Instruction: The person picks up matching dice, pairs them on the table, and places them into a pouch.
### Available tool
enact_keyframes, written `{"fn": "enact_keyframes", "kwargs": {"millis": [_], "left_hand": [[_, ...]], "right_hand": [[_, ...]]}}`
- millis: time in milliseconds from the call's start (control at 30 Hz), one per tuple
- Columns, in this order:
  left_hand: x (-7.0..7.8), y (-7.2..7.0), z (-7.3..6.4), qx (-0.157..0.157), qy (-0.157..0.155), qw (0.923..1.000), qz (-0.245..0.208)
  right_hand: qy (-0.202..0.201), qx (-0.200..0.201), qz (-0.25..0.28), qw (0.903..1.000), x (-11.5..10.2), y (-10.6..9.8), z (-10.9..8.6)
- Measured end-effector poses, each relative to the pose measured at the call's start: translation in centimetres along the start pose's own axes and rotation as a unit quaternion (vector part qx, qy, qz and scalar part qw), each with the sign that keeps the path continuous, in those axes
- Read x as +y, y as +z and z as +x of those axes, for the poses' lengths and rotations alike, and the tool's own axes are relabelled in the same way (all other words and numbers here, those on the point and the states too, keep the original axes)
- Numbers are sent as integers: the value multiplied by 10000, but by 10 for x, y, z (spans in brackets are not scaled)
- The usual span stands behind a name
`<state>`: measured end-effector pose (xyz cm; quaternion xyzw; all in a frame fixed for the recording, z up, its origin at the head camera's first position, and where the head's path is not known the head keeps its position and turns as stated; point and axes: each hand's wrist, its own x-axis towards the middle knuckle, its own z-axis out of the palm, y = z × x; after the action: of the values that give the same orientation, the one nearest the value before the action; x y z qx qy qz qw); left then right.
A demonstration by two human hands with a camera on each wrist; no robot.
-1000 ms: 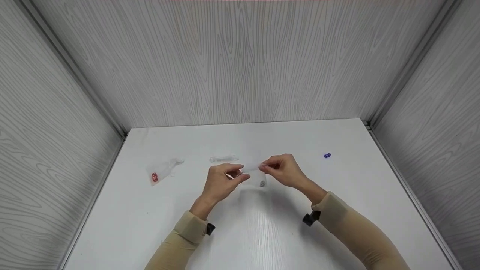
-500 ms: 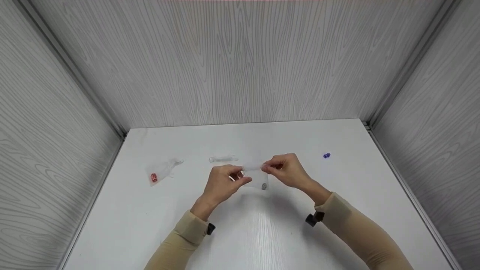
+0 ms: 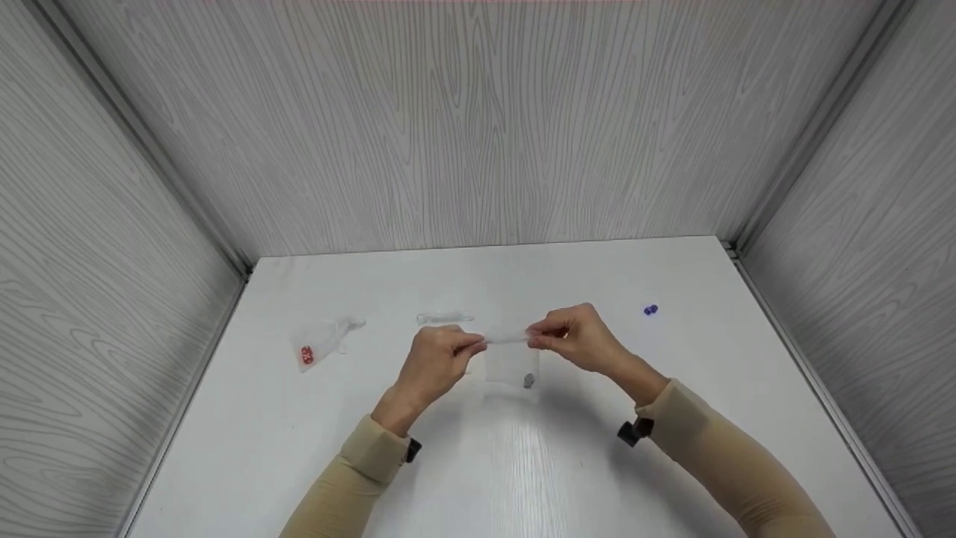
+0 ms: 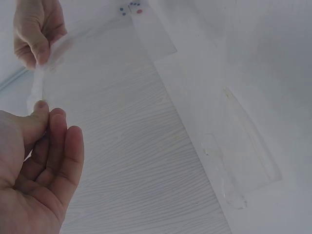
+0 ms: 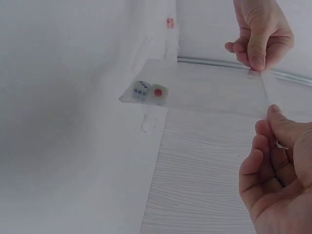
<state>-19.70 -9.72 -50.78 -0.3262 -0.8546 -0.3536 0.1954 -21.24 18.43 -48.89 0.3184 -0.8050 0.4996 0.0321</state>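
Bag [image 3: 508, 365], clear, hangs above tabletop [image 3: 478, 486], two white dice [image 5: 158, 95] in bottom corner. Fingers [image 4: 58, 122] of left hand [image 3: 433, 364] and right hand [image 3: 582, 344] each pinch one end of its top edge. Red dice [image 3: 307, 355] in another bag [image 3: 323, 338] at left; blue dice [image 3: 651, 309] at right.

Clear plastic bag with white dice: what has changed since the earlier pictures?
The left hand closed thumb and fingers and now pinches the top edge of the clear plastic bag with white dice. The right hand shifted slightly right, keeping its pinch; the dice moved lower in the head view. Unchanged: small red dice and small blue dice.
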Motion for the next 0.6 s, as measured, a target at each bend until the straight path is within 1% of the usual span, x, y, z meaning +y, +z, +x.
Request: {"fn": "enact_keyframes", "kwargs": {"millis": [133,233,333,467,533,600], "left_hand": [[-5,-9,-2,-10,42,9998,174],[-10,-17,-4,-20,38,9997,248],[-16,-27,-7,-15,-7,9995,309],[-22,-40,-11,-70,-176,9995,254],[-23,-47,-12,-164,-338,9993,78],[-24,-55,-13,-318,-519,9980,-144]], "right_hand": [[-376,-82,-152,9991,-12,-9,-2],[-542,-61,-198,9983,-11,-16,-2],[-377,102,-193,9991,-2,-22,-1],[-39,479,-270,9985,20,-25,2],[53,630,-196,9978,30,-24,5],[73,685,-90,9976,34,-20,9]]}}
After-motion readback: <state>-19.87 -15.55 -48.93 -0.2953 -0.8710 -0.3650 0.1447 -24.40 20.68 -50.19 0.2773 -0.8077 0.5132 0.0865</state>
